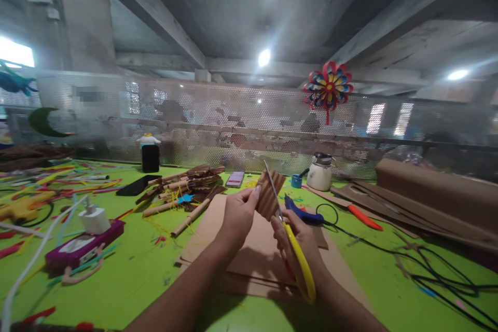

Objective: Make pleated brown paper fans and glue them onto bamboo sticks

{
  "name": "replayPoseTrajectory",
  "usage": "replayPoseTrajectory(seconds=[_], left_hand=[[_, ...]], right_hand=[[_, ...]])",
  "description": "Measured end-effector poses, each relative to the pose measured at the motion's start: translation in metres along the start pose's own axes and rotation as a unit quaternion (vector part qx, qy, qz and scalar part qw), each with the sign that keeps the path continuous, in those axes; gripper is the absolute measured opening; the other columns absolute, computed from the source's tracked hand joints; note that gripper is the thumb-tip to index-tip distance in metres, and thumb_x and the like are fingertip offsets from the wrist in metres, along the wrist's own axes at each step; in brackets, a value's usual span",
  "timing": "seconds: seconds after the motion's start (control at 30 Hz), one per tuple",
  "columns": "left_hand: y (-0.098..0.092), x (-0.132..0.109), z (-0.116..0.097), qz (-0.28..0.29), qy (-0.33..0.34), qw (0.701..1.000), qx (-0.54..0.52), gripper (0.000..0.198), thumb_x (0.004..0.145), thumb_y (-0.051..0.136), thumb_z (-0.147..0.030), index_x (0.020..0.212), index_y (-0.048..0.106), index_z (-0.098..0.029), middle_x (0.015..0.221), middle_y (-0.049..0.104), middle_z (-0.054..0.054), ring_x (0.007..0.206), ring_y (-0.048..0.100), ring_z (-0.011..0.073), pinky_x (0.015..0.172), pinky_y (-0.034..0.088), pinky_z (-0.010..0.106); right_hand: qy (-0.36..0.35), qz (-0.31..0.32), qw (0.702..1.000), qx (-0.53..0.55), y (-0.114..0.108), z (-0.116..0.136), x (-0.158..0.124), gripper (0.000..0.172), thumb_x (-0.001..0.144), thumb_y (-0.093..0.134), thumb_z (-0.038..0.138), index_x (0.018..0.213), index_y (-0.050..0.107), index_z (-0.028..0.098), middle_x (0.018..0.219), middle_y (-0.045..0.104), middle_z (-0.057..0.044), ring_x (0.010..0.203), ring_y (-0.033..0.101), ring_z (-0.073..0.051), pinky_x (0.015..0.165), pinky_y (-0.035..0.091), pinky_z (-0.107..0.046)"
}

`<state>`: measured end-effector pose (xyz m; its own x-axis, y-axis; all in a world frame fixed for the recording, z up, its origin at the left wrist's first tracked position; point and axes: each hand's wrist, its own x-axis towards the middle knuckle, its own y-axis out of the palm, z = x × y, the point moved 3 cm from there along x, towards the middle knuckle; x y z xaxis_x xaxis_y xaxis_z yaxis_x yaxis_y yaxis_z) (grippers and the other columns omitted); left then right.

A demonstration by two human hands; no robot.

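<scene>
Head view: above the stacked brown sheets (252, 257), the left hand (239, 215) pinches a ridged cardboard piece (268, 194) between thumb and fingers. The right hand (311, 244) grips yellow-handled scissors (299, 258), a blade lying across that piece; whether it is cutting cannot be told. Both forearms and the scissors block part of the sheets. Just beside the sheets' far right corner lies a blue glue gun (305, 212), with a white jug (319, 175) beyond it. Farther right of the sheets are an orange-handled knife (364, 217) and a brown roll (436, 199). Left of the sheets, the green surface (151, 270) carries a pile of rolled paper sticks (187, 187), a purple power strip (83, 246) and a yellow glue gun (29, 206). Behind the sheets, a phone (235, 179) lies before a perforated panel (218, 98).
</scene>
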<state>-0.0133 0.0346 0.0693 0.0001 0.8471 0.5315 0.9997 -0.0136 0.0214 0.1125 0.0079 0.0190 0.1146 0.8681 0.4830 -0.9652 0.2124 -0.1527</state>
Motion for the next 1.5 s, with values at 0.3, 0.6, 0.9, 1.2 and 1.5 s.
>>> replayPoseTrajectory(seconds=[0.3,0.6,0.9,1.2,1.5], left_hand=[[-0.0019,-0.0002,-0.0034,-0.028,0.038,0.994,0.098,0.033,0.079,0.047,-0.035,0.053,0.047,-0.014,0.054,0.037,-0.003,0.054,0.033,0.0094,0.052,0.029,0.022],[-0.001,-0.003,-0.0006,-0.041,0.095,0.98,0.167,0.035,0.082,0.044,-0.033,0.052,0.039,-0.016,0.052,0.034,-0.004,0.052,0.033,0.0087,0.052,0.027,0.021],[-0.0012,-0.0027,-0.0013,-0.038,0.094,0.98,0.171,0.035,0.082,0.044,-0.032,0.051,0.039,-0.016,0.052,0.036,-0.004,0.053,0.034,0.0088,0.053,0.028,0.022],[-0.0034,-0.003,-0.0047,-0.061,0.116,0.973,0.188,0.036,0.081,0.044,-0.033,0.05,0.035,-0.017,0.051,0.03,-0.005,0.051,0.029,0.0085,0.052,0.025,0.022],[-0.0035,-0.0042,-0.0049,-0.061,0.108,0.974,0.191,0.034,0.082,0.044,-0.033,0.052,0.041,-0.016,0.052,0.033,-0.005,0.051,0.031,0.0087,0.051,0.026,0.022]], right_hand=[[0.007,0.008,1.0,0.012,0.0012,0.0011,-0.0018,0.047,0.074,0.05,0.056,0.095,0.055,0.016,0.052,0.046,0.004,0.039,0.038,-0.007,0.036,0.03,-0.018],[0.001,0.001,1.0,0.006,0.0023,-0.003,0.0008,0.05,0.07,0.052,0.06,0.09,0.058,0.014,0.05,0.047,0.003,0.038,0.04,-0.008,0.035,0.031,-0.018],[-0.005,0.007,1.0,-0.002,-0.0011,-0.0001,0.001,0.051,0.071,0.052,0.058,0.093,0.058,0.013,0.05,0.047,0.003,0.039,0.039,-0.008,0.035,0.028,-0.017],[0.004,0.006,1.0,-0.006,-0.0022,-0.0014,0.0009,0.052,0.07,0.052,0.061,0.091,0.058,0.014,0.049,0.045,0.004,0.04,0.039,-0.008,0.035,0.028,-0.018],[0.008,0.002,1.0,0.014,-0.0021,0.0019,-0.0012,0.05,0.069,0.054,0.059,0.089,0.059,0.014,0.047,0.042,0.005,0.037,0.036,-0.007,0.033,0.027,-0.017]])
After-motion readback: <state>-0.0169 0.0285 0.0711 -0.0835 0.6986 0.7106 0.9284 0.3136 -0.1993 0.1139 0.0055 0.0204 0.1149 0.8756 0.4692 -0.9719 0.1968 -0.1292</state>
